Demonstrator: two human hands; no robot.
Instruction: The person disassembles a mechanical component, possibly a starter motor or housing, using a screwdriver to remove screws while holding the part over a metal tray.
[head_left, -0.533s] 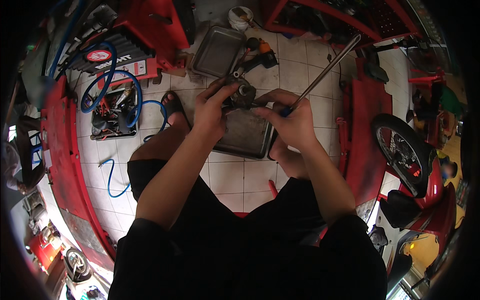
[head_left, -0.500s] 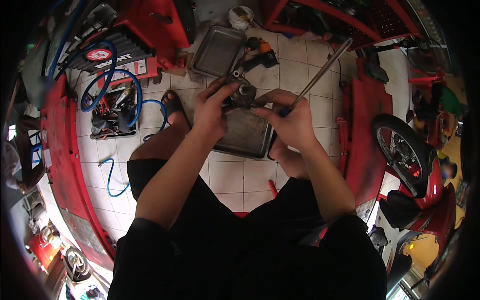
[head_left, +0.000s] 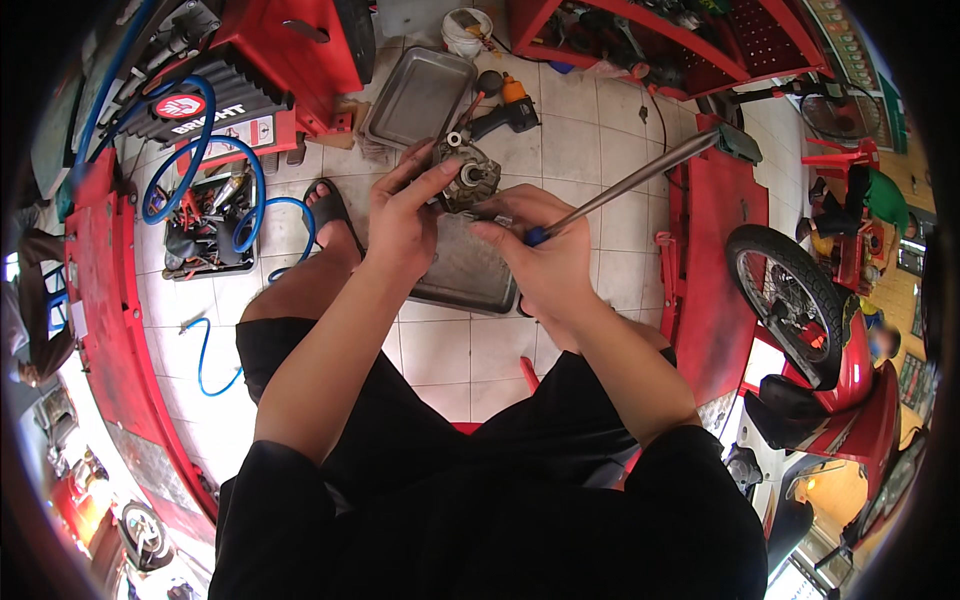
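Observation:
My left hand is closed round a grimy metal engine part with round openings, its thumb across the near side. It is held above a dark metal tray on the floor. Tucked in my right hand is a long screwdriver; its steel shaft slants up to the right, and a bit of blue handle shows at the palm. My right thumb and fingers reach to the lower right of the engine part. Whether they pinch something small there, I cannot tell.
Ahead lie a second tray, an orange and black power tool and a white bucket. At left are a toolbox and a coiled blue hose. Red lift platforms flank me; a motorcycle wheel stands at right.
The whole view has shifted slightly and grown brighter. The screwdriver's shaft now leans lower to the right. Both hands keep their holds, and the engine part's face shows more clearly.

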